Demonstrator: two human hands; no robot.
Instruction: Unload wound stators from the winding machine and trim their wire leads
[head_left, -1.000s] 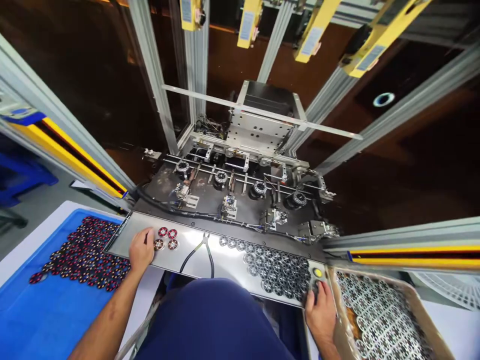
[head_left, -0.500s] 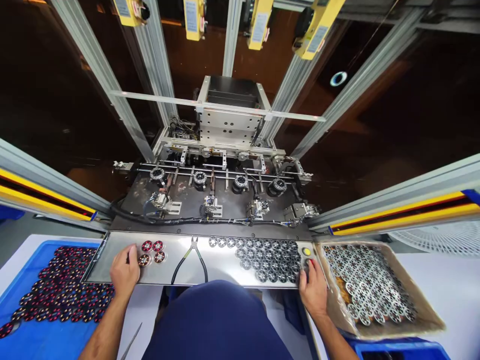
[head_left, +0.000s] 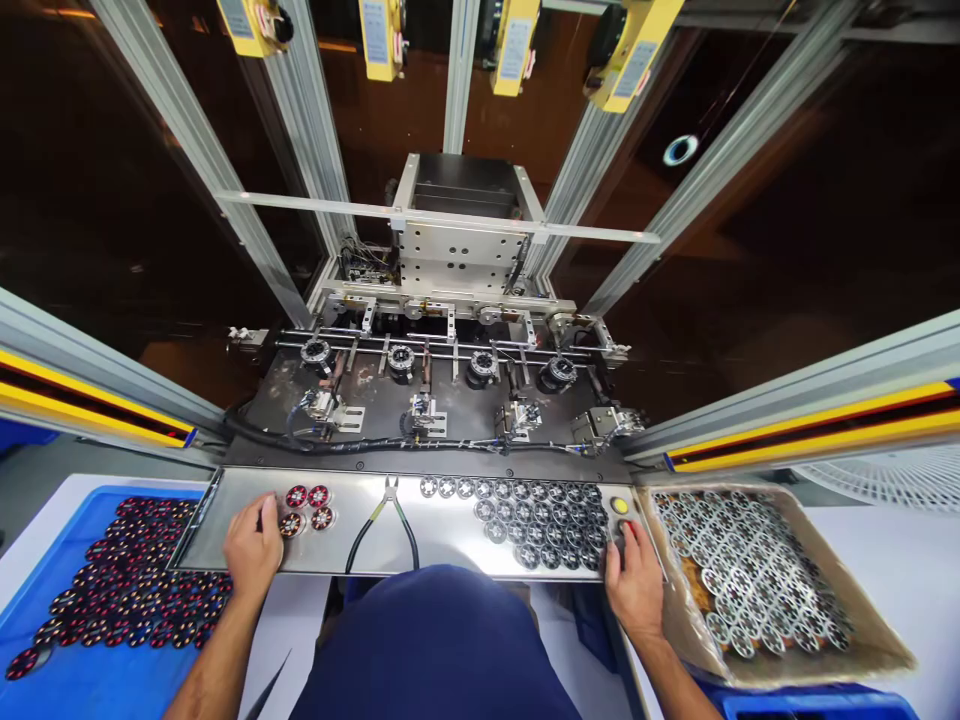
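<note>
My left hand (head_left: pixel 253 548) rests on the left part of the metal tray (head_left: pixel 450 545), fingers loosely bent and apart from the thumb; what lies under them is hidden. Close to its thumb are several motor stators with red windings (head_left: pixel 297 496). At the tray's right end my right hand (head_left: pixel 636 582) has thumb and fingers apart, with its fingertips at a red button (head_left: pixel 622 524) they partly cover. A yellow button (head_left: pixel 619 506) shows just above. Left of that hand lie rows of bare stator cores (head_left: pixel 538 514). Pliers with dark handles (head_left: pixel 391 490) lie spread mid-tray.
Behind the tray is a machine bed with several round fixtures (head_left: pixel 401 362). A blue tray of wound stators (head_left: pixel 97 665) stands left, and a lined box (head_left: pixel 870 630) of bare cores right. Yellow sensor bars (head_left: pixel 817 430) flank the bed.
The whole view has shifted slightly. Both hands keep their places at the two ends of the tray, and the stators have not moved.
</note>
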